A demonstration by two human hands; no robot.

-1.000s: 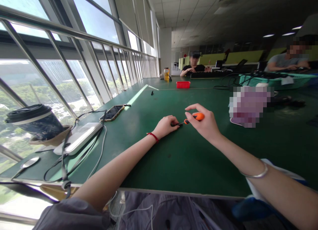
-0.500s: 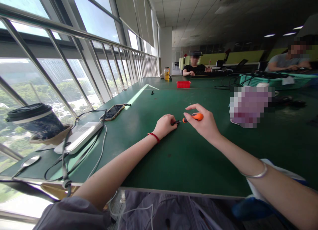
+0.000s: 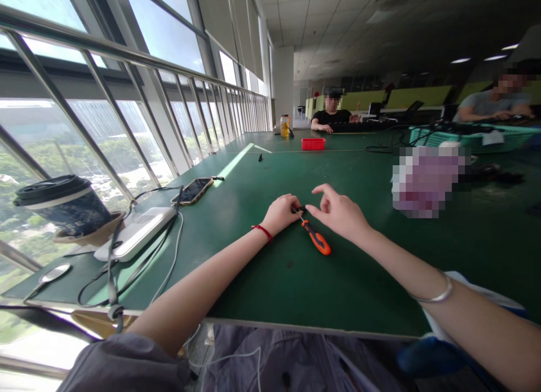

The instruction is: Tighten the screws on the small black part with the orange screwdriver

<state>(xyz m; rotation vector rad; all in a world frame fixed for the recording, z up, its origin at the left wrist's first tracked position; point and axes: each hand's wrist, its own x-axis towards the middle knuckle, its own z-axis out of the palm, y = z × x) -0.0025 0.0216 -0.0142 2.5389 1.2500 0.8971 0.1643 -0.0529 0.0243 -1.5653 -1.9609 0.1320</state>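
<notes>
My left hand (image 3: 282,214), a red cord round its wrist, is closed on a small black part (image 3: 300,209) whose end sticks out past the fingers. A screwdriver (image 3: 316,238) with an orange and black handle slants toward me, its shaft running up to my left fingers. Whether those fingers also touch the shaft cannot be told. Just right of the black part is my right hand (image 3: 340,210), thumb and index finger apart and nothing held between them. The thumb tip is close to the part; contact is unclear.
On the green table (image 3: 262,285) are a phone (image 3: 193,191), a white device (image 3: 141,234) with cables, and a paper cup (image 3: 63,206) at left. Farther off are a red box (image 3: 313,144), a jar (image 3: 284,127) and a teal basket (image 3: 460,137). Two people sit beyond.
My right hand has let go of the screwdriver. Its handle has swung down toward me onto the table side, while my left hand stays in place with the black part.
</notes>
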